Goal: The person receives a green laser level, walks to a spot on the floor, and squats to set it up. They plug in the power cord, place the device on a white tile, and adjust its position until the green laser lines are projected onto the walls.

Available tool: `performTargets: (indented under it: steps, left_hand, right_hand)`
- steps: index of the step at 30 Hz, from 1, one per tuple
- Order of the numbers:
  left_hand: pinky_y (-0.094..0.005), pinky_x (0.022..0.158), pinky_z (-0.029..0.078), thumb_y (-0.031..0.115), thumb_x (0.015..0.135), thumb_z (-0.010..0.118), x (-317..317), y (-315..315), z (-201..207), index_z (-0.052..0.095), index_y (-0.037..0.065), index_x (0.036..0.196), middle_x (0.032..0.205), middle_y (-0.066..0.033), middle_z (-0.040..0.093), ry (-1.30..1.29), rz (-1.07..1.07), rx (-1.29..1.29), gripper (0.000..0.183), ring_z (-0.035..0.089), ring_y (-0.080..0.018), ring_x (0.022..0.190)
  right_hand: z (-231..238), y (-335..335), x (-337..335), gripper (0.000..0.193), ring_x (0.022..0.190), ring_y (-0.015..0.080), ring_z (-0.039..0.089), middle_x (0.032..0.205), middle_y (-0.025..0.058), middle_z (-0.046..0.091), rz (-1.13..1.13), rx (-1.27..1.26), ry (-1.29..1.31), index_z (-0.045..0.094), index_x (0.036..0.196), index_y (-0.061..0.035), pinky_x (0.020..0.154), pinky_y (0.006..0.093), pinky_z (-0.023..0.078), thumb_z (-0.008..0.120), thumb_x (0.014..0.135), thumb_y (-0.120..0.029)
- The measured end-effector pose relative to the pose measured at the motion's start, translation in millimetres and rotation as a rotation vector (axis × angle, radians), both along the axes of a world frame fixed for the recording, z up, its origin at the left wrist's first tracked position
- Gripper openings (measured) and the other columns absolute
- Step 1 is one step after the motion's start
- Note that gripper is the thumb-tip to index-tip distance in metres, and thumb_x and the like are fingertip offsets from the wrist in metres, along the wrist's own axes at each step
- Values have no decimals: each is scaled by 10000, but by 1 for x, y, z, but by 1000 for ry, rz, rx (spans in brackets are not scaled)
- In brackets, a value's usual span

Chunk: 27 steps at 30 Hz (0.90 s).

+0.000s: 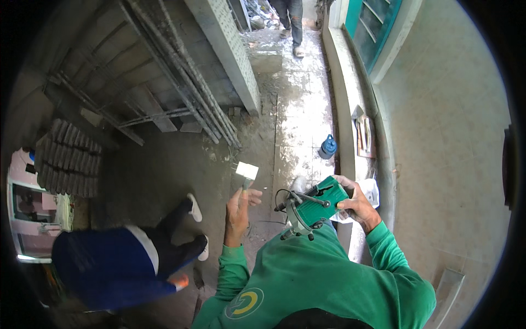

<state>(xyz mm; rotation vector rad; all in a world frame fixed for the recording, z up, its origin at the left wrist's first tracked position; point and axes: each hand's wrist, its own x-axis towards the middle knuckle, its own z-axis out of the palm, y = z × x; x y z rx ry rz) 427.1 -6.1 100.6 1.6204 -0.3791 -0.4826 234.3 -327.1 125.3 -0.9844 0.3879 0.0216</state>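
My left hand [238, 216] is raised in the middle, its thumb and fingers closed on a short stem. At the stem's far end is a white plug adapter [247, 170], a block with two thin prongs at its left. In front of my chest, my right hand [359, 204] grips a green laser level [320, 208] by its right end. The level lies tilted, its metal ring base and black-tipped feet toward my left. A thin black cable [278, 196] loops beside the base. The palm side of my right hand is hidden.
A person in dark blue [109, 263] bends at the left; another person's legs [295, 24] show at the far end. A blue bottle [327, 147] stands by the right ledge [361, 129]. Metal poles [181, 71] lean left, near stacked grey ridged pieces [68, 159].
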Motion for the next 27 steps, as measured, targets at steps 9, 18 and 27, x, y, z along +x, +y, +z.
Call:
performTargets:
  steps: [9,18,27]
  left_hand:
    - [-221,649,389,498,1158,475,143,-133,-7,589,-16,1479,1155,-69,747,375,-85,23,617,567,-46,835]
    - [-473,1081,562,588,1130,430,213,-224,-32,627,36,1372,1298,-142,701,930,-224,-123,634,686,-301,1234]
    - [-453,1062,588,567,1123,458,279,-263,-119,612,24,1359,1309,-156,702,1391,-938,-119,611,705,-305,1212]
  right_hand:
    - [46,-107,160,880,1326,282,609,1429,186,655,79,-665,-88,589,1488,35,1140,404,471,961,738,-238]
    - [63,-56,243,803,1201,433,664,1310,224,662,-100,-1027,-1,598,1410,-20,1053,516,545,951,724,-242]
    - [66,-26,270,889,1342,384,623,1467,190,623,-219,-1098,41,455,1590,-56,1125,452,534,890,872,-349]
